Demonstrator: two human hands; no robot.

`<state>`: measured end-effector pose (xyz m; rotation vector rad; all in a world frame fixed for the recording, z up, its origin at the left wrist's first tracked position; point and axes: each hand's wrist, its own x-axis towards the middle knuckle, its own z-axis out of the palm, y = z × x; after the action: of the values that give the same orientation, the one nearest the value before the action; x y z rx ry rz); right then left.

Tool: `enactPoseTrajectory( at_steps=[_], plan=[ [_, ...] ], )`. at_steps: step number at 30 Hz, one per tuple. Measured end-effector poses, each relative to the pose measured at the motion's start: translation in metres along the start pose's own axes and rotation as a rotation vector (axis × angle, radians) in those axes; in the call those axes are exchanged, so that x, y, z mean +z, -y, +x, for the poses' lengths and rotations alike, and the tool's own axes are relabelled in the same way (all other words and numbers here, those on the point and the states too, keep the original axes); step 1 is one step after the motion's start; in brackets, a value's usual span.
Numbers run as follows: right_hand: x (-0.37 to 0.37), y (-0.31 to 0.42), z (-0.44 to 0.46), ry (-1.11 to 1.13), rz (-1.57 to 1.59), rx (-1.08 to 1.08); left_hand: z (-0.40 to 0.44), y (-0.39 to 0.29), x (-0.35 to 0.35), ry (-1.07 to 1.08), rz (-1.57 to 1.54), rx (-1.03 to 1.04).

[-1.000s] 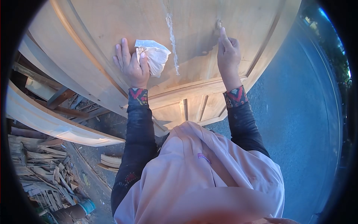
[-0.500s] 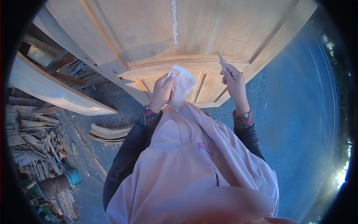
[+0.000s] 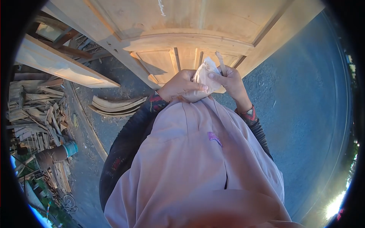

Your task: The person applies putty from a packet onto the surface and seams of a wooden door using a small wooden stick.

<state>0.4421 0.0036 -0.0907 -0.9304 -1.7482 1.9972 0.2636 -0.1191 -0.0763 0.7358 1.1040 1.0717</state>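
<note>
A crumpled, whitish plastic bag (image 3: 203, 79) is gripped by my left hand (image 3: 181, 86), the thumb pressed across its front. My right hand (image 3: 231, 83) also touches the bag, with its thumb on the bag's right side. A thin, flat stick (image 3: 220, 60) pokes up from the fingers of that same hand. What is inside the bag is hard to make out. Just beyond both hands stands a pale wooden panel door (image 3: 224, 21), bearing a rough white streak (image 3: 162, 7) near the top of the view.
Another pale wooden panel (image 3: 72, 68) leans at the left. Curved wooden pieces (image 3: 118, 105) lie stacked on the ground beside my left arm. Scrap wood (image 3: 34, 114) is heaped farther left, near a brown and teal cylinder (image 3: 57, 155). Grey ground (image 3: 300, 114) stretches to the right.
My right hand has come left and down to the bag, still with the stick. My left hand has shifted right with the bag. The view has tilted, so the white streak sits higher.
</note>
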Motion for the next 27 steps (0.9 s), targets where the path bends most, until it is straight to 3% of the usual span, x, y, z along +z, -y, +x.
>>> enactPoseTrajectory(
  at_steps=[3,6,10,17,21,24,27],
  plan=[
    [0.001,-0.007,-0.007,-0.034,0.15,0.013,0.001,0.014,0.01,0.016,-0.072,-0.001],
    [0.006,0.004,-0.018,0.064,0.061,-0.062,0.007,0.025,0.015,-0.014,-0.026,-0.018],
    [-0.006,0.002,-0.024,0.203,0.175,0.156,0.006,0.028,0.028,-0.063,0.047,-0.007],
    [0.006,-0.019,-0.034,0.014,0.541,0.079,0.006,0.03,0.047,-0.147,0.024,0.056],
    [0.006,-0.004,-0.038,0.006,0.681,0.163,0.009,0.03,0.052,-0.157,0.017,0.098],
    [0.0,-0.008,-0.034,-0.009,0.555,0.147,0.009,0.028,0.053,-0.16,0.027,0.092],
    [-0.018,-0.009,-0.031,0.036,0.114,-0.072,0.01,0.03,0.047,-0.174,-0.017,0.048]
  ],
)
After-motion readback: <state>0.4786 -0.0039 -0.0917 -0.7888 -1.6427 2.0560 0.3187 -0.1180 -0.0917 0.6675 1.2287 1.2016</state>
